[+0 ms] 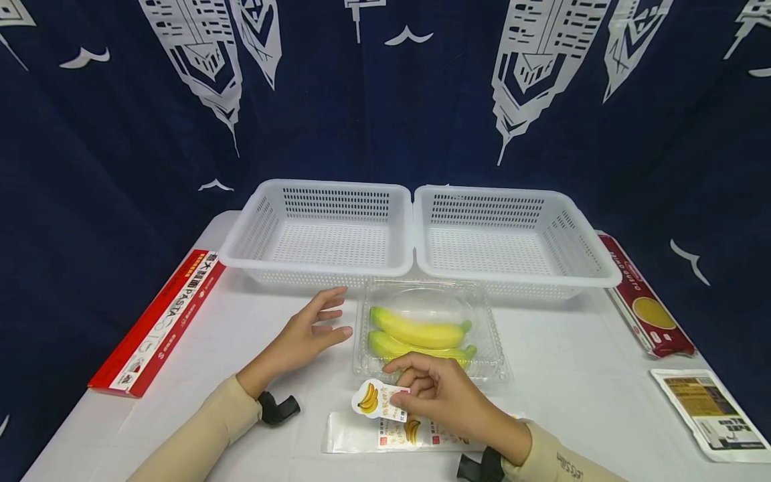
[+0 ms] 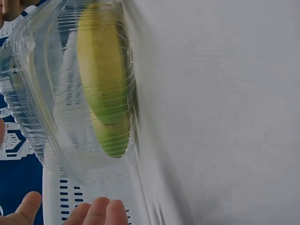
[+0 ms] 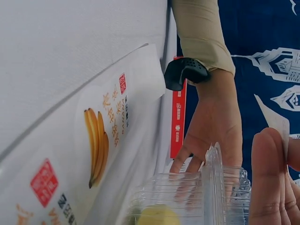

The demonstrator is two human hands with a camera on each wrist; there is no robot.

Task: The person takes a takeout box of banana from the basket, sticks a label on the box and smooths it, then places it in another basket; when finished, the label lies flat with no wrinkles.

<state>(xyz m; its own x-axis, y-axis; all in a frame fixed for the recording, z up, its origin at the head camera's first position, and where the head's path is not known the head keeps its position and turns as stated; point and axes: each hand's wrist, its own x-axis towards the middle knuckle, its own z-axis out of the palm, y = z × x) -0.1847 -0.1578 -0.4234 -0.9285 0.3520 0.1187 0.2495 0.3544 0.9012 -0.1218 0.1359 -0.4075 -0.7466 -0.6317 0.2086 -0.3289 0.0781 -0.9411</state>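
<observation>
Work in hand: a clear box point(image 1: 486, 325) of bananas and a banana sticker point(image 1: 376, 400). The box sits mid-table, just in front of the two white baskets, left basket point(image 1: 319, 269) and right basket point(image 1: 518, 280). Inside lie two bananas point(image 1: 421, 331), side by side, green at the ends.

Right hand point(image 1: 446, 395): thumb and fingertips pinch the sticker by its edge, over the near side of the box. Whether the knuckles touch the box cannot be told.

Left hand point(image 1: 301, 341): fingers loose and spread, grasping nothing, just beside the left side of the box; no contact seen.

Sticker strip point(image 1: 352, 435): flat on the table point(image 1: 602, 415), nearer the person than the box, partly under the right forearm; more banana prints show on it.

Progress, judged: bananas are boxed and the lid appears closed; one sticker is off the strip and in the fingers. Not yet done: no sticker is seen on the lid, and both baskets hold nothing visible. Estimate: about midway.

Apart from the work: a pasta box point(image 1: 162, 321) at left; a red packet point(image 1: 650, 308) and a white pouch point(image 1: 711, 415) at right, all well apart from the hands.
</observation>
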